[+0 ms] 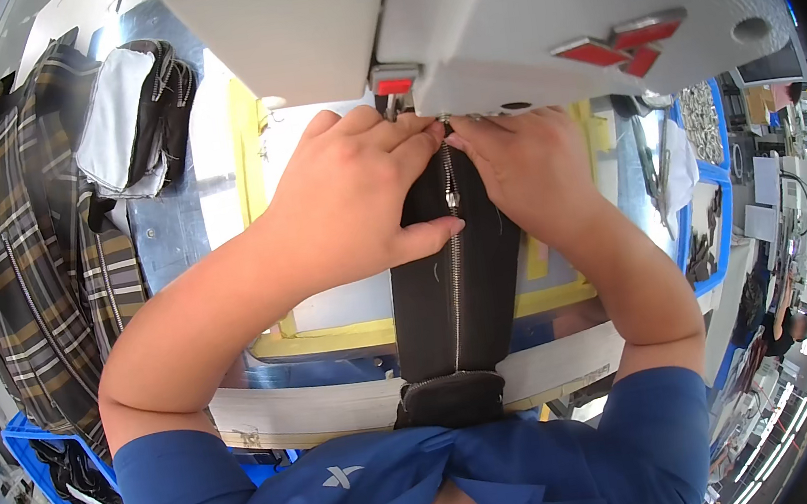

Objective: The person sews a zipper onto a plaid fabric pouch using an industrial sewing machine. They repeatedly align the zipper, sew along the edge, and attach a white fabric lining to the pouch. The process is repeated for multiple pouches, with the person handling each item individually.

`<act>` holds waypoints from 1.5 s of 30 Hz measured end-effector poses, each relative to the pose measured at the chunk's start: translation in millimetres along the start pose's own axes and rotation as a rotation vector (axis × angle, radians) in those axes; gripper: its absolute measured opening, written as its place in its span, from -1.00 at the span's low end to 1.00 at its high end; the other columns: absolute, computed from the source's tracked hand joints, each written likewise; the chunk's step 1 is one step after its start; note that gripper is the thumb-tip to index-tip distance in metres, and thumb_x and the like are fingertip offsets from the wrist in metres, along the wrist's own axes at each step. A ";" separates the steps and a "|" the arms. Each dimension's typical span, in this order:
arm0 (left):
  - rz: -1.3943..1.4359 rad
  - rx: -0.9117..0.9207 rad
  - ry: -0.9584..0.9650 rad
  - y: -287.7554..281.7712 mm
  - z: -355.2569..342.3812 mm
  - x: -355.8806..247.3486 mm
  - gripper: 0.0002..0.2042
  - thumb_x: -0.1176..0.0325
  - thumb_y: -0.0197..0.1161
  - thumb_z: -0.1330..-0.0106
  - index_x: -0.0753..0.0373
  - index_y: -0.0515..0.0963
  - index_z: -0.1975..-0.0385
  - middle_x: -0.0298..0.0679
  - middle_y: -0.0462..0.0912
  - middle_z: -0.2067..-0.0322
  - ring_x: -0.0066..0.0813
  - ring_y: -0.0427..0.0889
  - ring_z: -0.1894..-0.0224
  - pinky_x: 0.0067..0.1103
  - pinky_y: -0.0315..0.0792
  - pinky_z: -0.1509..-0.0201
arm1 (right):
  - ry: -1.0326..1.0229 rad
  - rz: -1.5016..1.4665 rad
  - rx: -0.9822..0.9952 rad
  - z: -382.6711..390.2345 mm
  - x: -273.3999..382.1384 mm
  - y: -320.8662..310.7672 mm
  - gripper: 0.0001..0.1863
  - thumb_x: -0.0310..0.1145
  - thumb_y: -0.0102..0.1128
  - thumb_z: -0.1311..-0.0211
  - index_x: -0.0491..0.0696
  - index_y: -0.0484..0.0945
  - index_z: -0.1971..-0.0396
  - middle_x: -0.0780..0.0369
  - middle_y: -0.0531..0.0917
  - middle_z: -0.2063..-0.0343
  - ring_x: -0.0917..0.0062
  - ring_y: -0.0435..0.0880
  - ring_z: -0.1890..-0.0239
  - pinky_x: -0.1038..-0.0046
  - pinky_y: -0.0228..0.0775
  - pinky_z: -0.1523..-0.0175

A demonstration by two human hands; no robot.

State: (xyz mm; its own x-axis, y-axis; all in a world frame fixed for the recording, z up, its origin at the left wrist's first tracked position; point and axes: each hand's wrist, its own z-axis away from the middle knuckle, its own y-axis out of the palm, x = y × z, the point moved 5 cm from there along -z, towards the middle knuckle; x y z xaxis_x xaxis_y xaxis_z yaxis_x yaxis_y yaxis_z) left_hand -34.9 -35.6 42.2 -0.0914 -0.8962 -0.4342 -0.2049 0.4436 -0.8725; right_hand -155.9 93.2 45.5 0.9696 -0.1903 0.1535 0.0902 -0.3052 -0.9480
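A long black fabric strip [426, 310] runs from beneath the pale sewing machine head [485, 10] toward my body, its near end hanging over the table edge. Along its middle lies a silver metal zipper [456, 311] with a slider [454, 200] partway up. My left hand [355, 182] grips the strip from the left; its fingers curl by the zipper's far end, and the thumb presses on the teeth nearer me. From the right, my right hand [540, 170] pinches the strip near the needle area. The machine head hides some right-hand fingertips and the needle point.
Plaid fabric pieces with zippers [13, 270] are stacked at left, beside a black zippered pouch piece [167, 90]. Yellow tape [334, 339] borders the white work surface. Blue bins [720, 243] of small parts stand at right; another blue bin [53, 436] is lower left.
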 end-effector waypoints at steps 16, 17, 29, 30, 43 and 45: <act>-0.141 0.042 0.042 12.4 9.5 -20.3 0.00 -0.23 0.52 -0.18 0.50 0.39 -0.41 0.15 0.51 -0.35 0.15 0.54 -0.36 -0.14 0.44 -0.49 | -0.064 -0.008 0.019 19.2 9.5 -8.3 -0.35 -0.03 0.50 -0.26 -0.21 0.62 -0.17 0.09 0.74 -0.08 0.27 0.74 -0.16 0.20 0.48 -0.25; -0.142 0.048 0.035 13.0 9.6 -20.6 0.01 -0.23 0.52 -0.18 0.51 0.38 -0.42 0.16 0.50 -0.36 0.15 0.53 -0.37 -0.13 0.43 -0.49 | -0.065 -0.016 0.030 19.5 9.1 -8.7 -0.33 -0.01 0.49 -0.26 -0.22 0.61 -0.18 0.08 0.73 -0.10 0.26 0.74 -0.17 0.20 0.48 -0.26; -0.264 0.127 -0.006 15.5 12.8 -27.4 0.12 -0.35 0.47 -0.16 0.53 0.32 -0.48 0.23 0.44 -0.40 0.27 0.40 -0.47 -0.03 0.27 -0.58 | -0.036 0.029 0.081 27.2 20.2 -9.6 -0.21 0.01 0.48 -0.28 -0.33 0.53 -0.27 -0.05 0.65 -0.23 0.12 0.66 -0.29 0.19 0.47 -0.35; -0.266 0.124 -0.008 16.1 12.5 -27.6 0.12 -0.35 0.47 -0.16 0.53 0.32 -0.48 0.24 0.44 -0.39 0.28 0.40 -0.47 -0.03 0.28 -0.58 | -0.020 0.008 0.081 27.9 20.0 -8.9 -0.20 -0.01 0.49 -0.26 -0.31 0.51 -0.30 -0.05 0.64 -0.25 0.10 0.64 -0.30 0.15 0.45 -0.38; -0.244 0.065 0.004 14.1 7.4 -26.0 0.15 -0.38 0.51 -0.06 0.51 0.38 -0.45 0.17 0.51 -0.34 0.23 0.51 -0.35 -0.07 0.35 -0.48 | 0.012 -0.053 0.072 26.0 15.3 -8.6 -0.19 -0.12 0.55 -0.20 -0.29 0.48 -0.33 -0.02 0.63 -0.23 0.10 0.63 -0.28 0.10 0.42 -0.40; -0.236 0.062 0.001 12.3 6.1 -25.3 0.16 -0.39 0.53 -0.01 0.50 0.39 -0.44 0.13 0.53 -0.32 0.19 0.53 -0.32 -0.10 0.37 -0.44 | 0.011 -0.055 0.071 26.3 15.6 -9.0 -0.19 -0.12 0.55 -0.19 -0.29 0.49 -0.33 -0.02 0.63 -0.22 0.10 0.63 -0.27 0.11 0.42 -0.39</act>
State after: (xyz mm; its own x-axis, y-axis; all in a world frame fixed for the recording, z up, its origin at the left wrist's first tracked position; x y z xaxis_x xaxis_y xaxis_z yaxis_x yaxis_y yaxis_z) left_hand -29.2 -7.4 41.1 -0.0486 -0.9750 -0.2166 -0.1605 0.2217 -0.9618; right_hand -135.6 117.5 49.0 0.9602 -0.1857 0.2088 0.1598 -0.2482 -0.9554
